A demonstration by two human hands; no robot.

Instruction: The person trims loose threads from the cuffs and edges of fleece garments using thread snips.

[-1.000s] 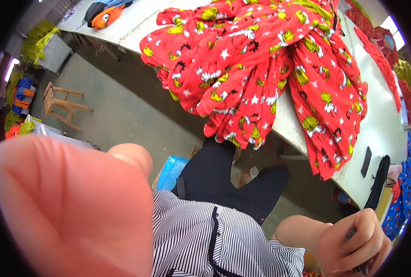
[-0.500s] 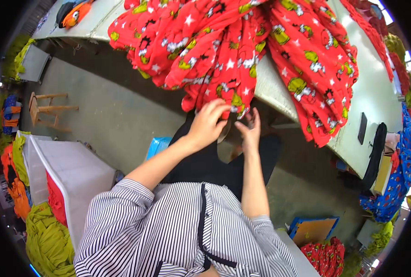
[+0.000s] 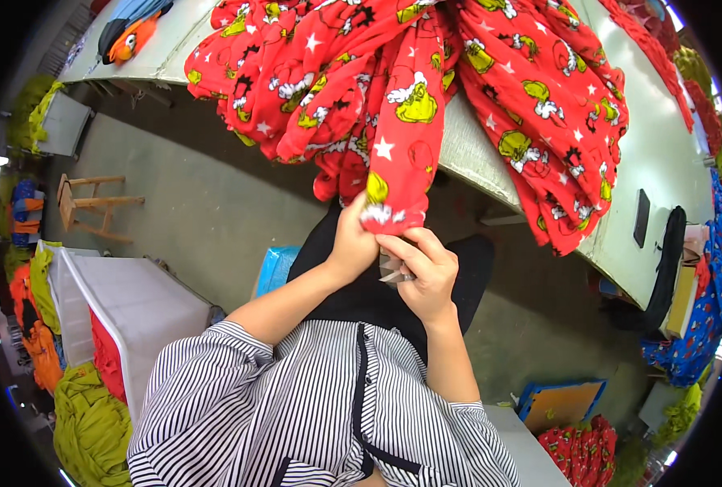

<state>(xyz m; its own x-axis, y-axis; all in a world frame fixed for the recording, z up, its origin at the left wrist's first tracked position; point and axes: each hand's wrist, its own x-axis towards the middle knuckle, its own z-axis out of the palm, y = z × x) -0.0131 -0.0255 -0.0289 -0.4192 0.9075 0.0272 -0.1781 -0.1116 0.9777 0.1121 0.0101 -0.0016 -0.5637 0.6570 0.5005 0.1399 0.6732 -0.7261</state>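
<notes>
A large red fleece garment (image 3: 336,89) with green cartoon figures and white stars lies heaped over the table edge. One narrow tube of it, a sleeve or trouser leg (image 3: 409,154), hangs down towards me. My left hand (image 3: 354,243) is closed on the left side of its hemmed end; some fingers are hidden behind the cloth. At the hem's lower right corner, my right hand (image 3: 426,272) pinches the edge between thumb and fingers. Grey metal blades, apparently thread snips (image 3: 392,268), show below the hem within that hand, partly covered by it.
The pale table (image 3: 491,166) runs across ahead and right, with a dark phone-like slab (image 3: 641,217) on it. A white bin (image 3: 146,300) stands left, near olive cloth (image 3: 89,414). Further off is a wooden stool (image 3: 97,203). A blue-edged board (image 3: 560,402) lies behind right.
Both hands have come together on the tube's end, which now hangs lower and flatter towards me. Before, the left hand was at the cloth while the right stood apart with spread fingers.
</notes>
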